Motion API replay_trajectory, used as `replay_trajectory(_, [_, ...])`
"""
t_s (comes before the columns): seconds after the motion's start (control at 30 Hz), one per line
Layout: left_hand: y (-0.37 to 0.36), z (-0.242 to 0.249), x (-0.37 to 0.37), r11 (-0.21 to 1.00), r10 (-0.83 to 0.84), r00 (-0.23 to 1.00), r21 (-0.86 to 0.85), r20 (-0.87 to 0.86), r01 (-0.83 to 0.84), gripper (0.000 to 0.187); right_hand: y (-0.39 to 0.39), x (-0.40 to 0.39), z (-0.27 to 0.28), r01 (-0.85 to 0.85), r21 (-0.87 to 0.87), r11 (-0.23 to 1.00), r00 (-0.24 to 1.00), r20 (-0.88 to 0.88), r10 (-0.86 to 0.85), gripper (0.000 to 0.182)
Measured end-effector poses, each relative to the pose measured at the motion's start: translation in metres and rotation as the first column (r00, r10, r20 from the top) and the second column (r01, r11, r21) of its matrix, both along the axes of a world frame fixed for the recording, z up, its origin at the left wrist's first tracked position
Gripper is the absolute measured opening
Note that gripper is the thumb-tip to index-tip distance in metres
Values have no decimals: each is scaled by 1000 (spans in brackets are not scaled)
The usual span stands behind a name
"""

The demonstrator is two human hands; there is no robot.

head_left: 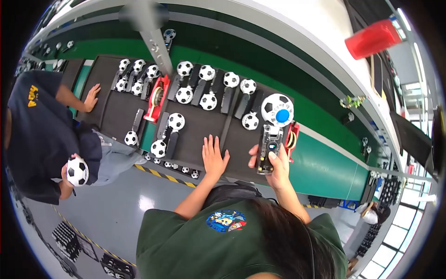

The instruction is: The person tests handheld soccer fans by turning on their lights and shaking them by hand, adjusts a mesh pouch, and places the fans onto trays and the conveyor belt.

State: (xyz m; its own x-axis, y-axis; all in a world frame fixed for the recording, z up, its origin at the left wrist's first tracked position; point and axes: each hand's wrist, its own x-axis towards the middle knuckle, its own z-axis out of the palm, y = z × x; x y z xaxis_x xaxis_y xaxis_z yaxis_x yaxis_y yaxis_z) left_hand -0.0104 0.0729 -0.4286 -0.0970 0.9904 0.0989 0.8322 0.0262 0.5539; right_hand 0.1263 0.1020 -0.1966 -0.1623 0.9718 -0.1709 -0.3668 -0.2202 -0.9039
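Observation:
My right hand (278, 169) grips a football-headed handheld device (270, 148) by its dark, see-through handle. The thumb lies on the handle front, just below a small lit display. The device's round head has a black-and-white football pattern and a blue disc in its middle. Flat on a dark mat (190, 135) rests my left hand (213, 157), fingers spread, holding nothing. Left of that hand lie two similar football-headed devices (176, 122), side by side with heads at opposite ends. Several more devices (206, 72) lie along the far side of the mat.
Red tape dispensers (157, 98) (291, 139) stand at the mat's left and right. A metal post (158, 51) rises behind the left one. At left, a co-worker (51, 125) holds a football-headed item (77, 171), other hand on the mat. A green conveyor belt (325, 167) runs right.

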Motion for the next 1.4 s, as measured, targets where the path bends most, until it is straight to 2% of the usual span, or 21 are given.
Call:
replay_trajectory(0.17, [-5,5,-4,1000,2,998,25,-62,0,66,-14,7,-6,-8,2,1000,991,-133,8,45])
replay_trajectory(0.37, [-4,-2,0,994,24,996,107,-83,-15,66,-19,7,2,-36,-41,999,992,-125,31,43])
replay_trajectory(0.57, [-7,-4,-2,991,59,995,125,-74,-50,66,-41,31,1,-52,26,998,990,-129,55,41])
replay_trajectory(0.67, [-9,-6,-3,982,98,994,165,-57,-87,65,-49,52,-1,-115,80,990,986,-112,123,41])
replay_trajectory(0.8, [-14,-10,3,987,89,988,142,-129,-70,65,-62,80,3,-95,109,990,984,-141,110,38])
replay_trajectory(0.87, [-19,-8,20,962,247,960,154,-129,-227,66,-71,103,-1,-121,109,987,979,-149,136,39])
replay_trajectory(0.9, [-23,-5,29,956,258,958,176,-127,-234,66,-71,112,-3,-129,100,987,976,-162,144,40])
replay_trajectory(0.97, [-39,2,49,985,174,955,55,-242,-165,68,-71,127,-4,-133,74,988,972,-187,144,41])
replay_trajectory(1.0, [-45,1,54,985,173,955,66,-243,-161,68,-71,131,-3,-128,85,988,972,-188,142,41])
replay_trajectory(1.13, [-72,-11,62,989,-144,970,-1,-198,147,69,-84,139,-1,-48,23,999,978,-202,51,41])
replay_trajectory(1.4, [-73,-11,64,986,-162,967,-61,-197,153,70,-92,153,13,-20,88,996,989,-142,33,37])
